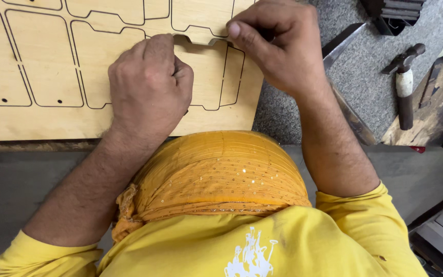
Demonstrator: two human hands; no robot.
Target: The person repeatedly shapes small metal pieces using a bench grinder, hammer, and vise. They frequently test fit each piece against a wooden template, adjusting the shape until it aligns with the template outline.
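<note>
Head view: pale flat plywood board with thin dark cut outlines point(52, 123) lying at the grey speckled desk's point(365, 82) left edge. Left hand point(149, 87) fisted, pressing on the board; right hand point(278, 46) pinching a notched cut line. Wooden-handled hammer point(405, 87) near the right edge.

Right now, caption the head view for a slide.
Both hands, left hand and right hand, press on a laser-cut plywood board; hammer nearby.

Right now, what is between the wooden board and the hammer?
In the head view, a long metal strip on grey speckled surface lies between the wooden board and the hammer.
</note>
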